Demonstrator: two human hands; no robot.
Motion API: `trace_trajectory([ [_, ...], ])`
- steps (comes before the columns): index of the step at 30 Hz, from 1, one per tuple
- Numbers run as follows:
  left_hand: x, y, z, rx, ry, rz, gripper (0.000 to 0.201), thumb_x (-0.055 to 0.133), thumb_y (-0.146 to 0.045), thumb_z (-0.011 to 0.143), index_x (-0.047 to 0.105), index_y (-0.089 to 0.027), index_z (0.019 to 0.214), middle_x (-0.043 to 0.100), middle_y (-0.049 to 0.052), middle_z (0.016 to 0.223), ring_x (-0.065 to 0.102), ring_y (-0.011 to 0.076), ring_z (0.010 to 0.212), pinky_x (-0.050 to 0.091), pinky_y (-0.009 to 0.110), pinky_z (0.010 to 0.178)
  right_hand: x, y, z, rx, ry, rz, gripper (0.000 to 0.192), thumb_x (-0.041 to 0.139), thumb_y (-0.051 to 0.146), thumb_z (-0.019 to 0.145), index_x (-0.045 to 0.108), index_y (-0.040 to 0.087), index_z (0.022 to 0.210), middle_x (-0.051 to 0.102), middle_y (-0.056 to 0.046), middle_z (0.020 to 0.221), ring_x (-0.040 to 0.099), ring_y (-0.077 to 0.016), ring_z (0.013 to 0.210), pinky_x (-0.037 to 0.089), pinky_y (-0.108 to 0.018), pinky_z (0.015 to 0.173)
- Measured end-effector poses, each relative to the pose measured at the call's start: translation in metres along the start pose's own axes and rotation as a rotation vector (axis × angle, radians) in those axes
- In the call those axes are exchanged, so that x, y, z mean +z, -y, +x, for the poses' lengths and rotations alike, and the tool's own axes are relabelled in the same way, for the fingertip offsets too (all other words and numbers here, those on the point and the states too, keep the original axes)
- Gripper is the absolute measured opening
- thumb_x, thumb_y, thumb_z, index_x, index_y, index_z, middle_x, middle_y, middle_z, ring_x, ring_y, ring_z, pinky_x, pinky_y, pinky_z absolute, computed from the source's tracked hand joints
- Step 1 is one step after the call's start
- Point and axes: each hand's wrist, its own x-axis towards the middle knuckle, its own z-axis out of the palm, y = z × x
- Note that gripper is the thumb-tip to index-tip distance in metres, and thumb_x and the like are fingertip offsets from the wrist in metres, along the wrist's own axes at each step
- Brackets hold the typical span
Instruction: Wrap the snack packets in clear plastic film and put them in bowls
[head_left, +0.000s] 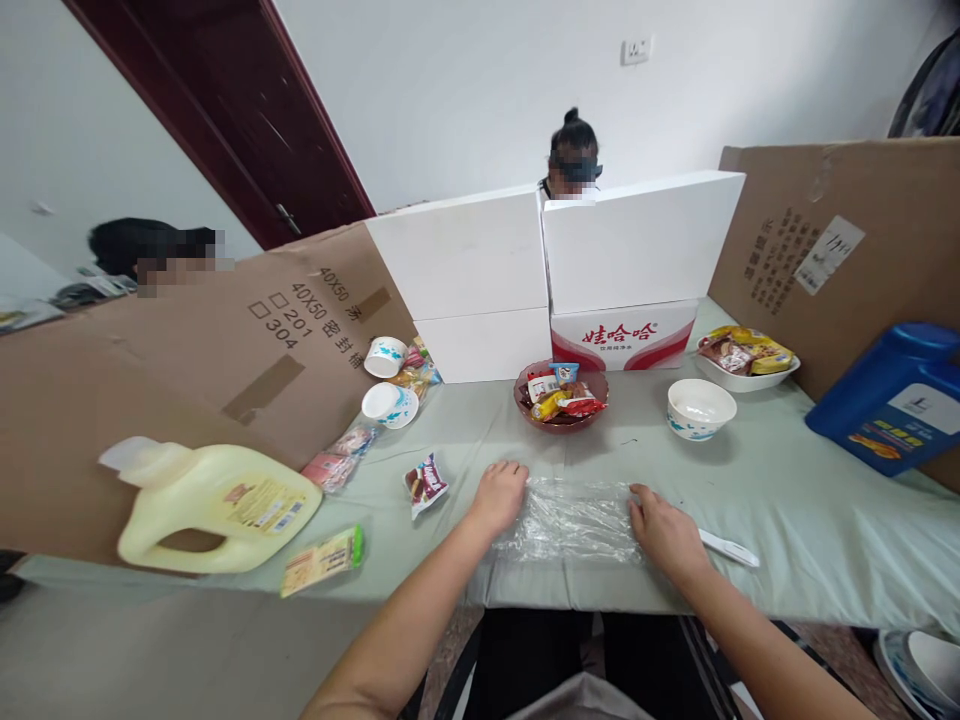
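A crinkled clear plastic bag (574, 525) lies spread on the cloth-covered table in front of me. At its upper left corner my left hand (501, 497) is closed on the edge, fingers bent. My right hand (666, 530) grips the opposite edge, its fingers curled at the upper right corner. From behind the right wrist a white plastic handle (729, 547) sticks out; its other end is hidden. A small wrapped snack (425, 486) lies left of my left hand. Beyond the bag stands a pinkish glass bowl (562, 418) of wrapped sweets.
White boxes (480, 260) and cardboard panels (300, 350) wall the table's back and sides. A yellow jug (225, 505) and a flat packet (321, 562) lie left. At right are a patterned bowl (701, 410), a snack dish (750, 375) and a blue bottle (892, 400). Two people sit beyond.
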Motion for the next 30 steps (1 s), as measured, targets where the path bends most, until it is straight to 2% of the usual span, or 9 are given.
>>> trace_trajectory([
  [4, 0.013, -0.036, -0.011, 0.083, -0.057, 0.029, 0.024, 0.04, -0.011, 0.091, 0.063, -0.017, 0.092, 0.061, 0.014, 0.095, 0.055, 0.0282, 0.097, 0.041, 0.043, 0.086, 0.005, 0.002, 0.001, -0.006, -0.01, -0.01, 0.034, 0.03, 0.027, 0.097, 0.053, 0.015, 0.12, 0.07, -0.012, 0.106, 0.069, -0.0232, 0.086, 0.047, -0.031, 0.068],
  [7, 0.033, -0.057, -0.021, 0.294, -0.027, -0.01, 0.02, 0.045, -0.023, 0.093, 0.064, -0.019, 0.095, 0.064, 0.01, 0.096, 0.057, 0.0253, 0.099, 0.043, 0.04, 0.089, 0.006, 0.001, 0.002, -0.005, -0.015, -0.016, 0.033, 0.031, 0.026, 0.097, 0.052, 0.016, 0.12, 0.07, -0.011, 0.104, 0.069, -0.0224, 0.083, 0.047, -0.031, 0.066],
  [9, 0.046, -0.061, -0.025, 0.422, -0.052, -0.059, 0.024, 0.05, -0.03, 0.092, 0.062, -0.02, 0.109, 0.062, 0.01, 0.115, 0.052, 0.0272, 0.115, 0.039, 0.043, 0.099, 0.005, -0.003, 0.004, 0.01, -0.022, -0.022, 0.033, 0.033, 0.026, 0.096, 0.053, 0.017, 0.121, 0.071, -0.01, 0.102, 0.069, -0.0215, 0.08, 0.047, -0.031, 0.065],
  [12, 0.056, -0.057, -0.026, 0.46, -0.061, -0.114, 0.045, 0.054, -0.039, 0.089, 0.05, -0.022, 0.131, 0.046, 0.01, 0.142, 0.035, 0.0294, 0.135, 0.026, 0.048, 0.112, -0.002, -0.016, 0.008, 0.06, -0.053, -0.038, 0.034, 0.033, 0.025, 0.095, 0.054, 0.017, 0.121, 0.071, -0.011, 0.099, 0.068, -0.0221, 0.078, 0.048, -0.033, 0.066],
  [16, 0.054, -0.051, -0.024, 0.452, 0.027, -0.12, 0.055, 0.054, -0.043, 0.089, 0.042, -0.025, 0.14, 0.036, 0.009, 0.151, 0.024, 0.0285, 0.142, 0.019, 0.049, 0.116, -0.015, -0.019, 0.008, 0.083, -0.137, -0.056, 0.036, 0.032, 0.022, 0.094, 0.056, 0.014, 0.12, 0.067, -0.015, 0.103, 0.064, -0.0261, 0.09, 0.047, -0.039, 0.08],
  [20, 0.052, -0.055, -0.023, 0.454, 0.05, -0.121, 0.056, 0.052, -0.043, 0.091, 0.038, -0.026, 0.143, 0.033, 0.008, 0.153, 0.021, 0.0273, 0.144, 0.017, 0.049, 0.116, -0.012, 0.002, 0.0, -0.296, -0.185, 0.033, 0.034, 0.038, 0.023, 0.093, 0.062, 0.017, 0.116, 0.065, -0.013, 0.111, 0.056, -0.027, 0.109, 0.039, -0.044, 0.099],
  [22, 0.052, -0.056, -0.023, 0.449, 0.052, -0.127, 0.059, 0.051, -0.045, 0.092, 0.034, -0.027, 0.145, 0.032, 0.007, 0.153, 0.02, 0.0262, 0.144, 0.017, 0.048, 0.117, -0.002, 0.011, -0.004, -0.482, -0.124, 0.062, 0.038, 0.042, 0.031, 0.093, 0.058, 0.018, 0.126, 0.061, -0.011, 0.126, 0.05, -0.0269, 0.121, 0.033, -0.046, 0.106],
  [24, 0.05, -0.052, -0.022, 0.438, 0.059, -0.13, 0.062, 0.049, -0.05, 0.092, 0.03, -0.027, 0.147, 0.029, 0.007, 0.155, 0.018, 0.0255, 0.145, 0.016, 0.047, 0.117, 0.01, 0.015, -0.006, -0.54, -0.051, 0.039, 0.052, 0.045, 0.043, 0.092, 0.047, 0.018, 0.138, 0.049, -0.011, 0.141, 0.038, -0.029, 0.133, 0.027, -0.051, 0.11],
  [30, 0.041, 0.003, -0.027, 0.211, 0.082, -0.023, 0.063, 0.045, -0.053, 0.093, 0.029, -0.028, 0.148, 0.022, 0.008, 0.157, 0.014, 0.0284, 0.145, 0.015, 0.052, 0.116, 0.026, 0.007, -0.006, -0.452, 0.021, -0.027, 0.066, 0.042, 0.056, 0.09, 0.032, 0.024, 0.147, 0.032, -0.007, 0.153, 0.018, -0.0319, 0.143, 0.015, -0.059, 0.112],
])
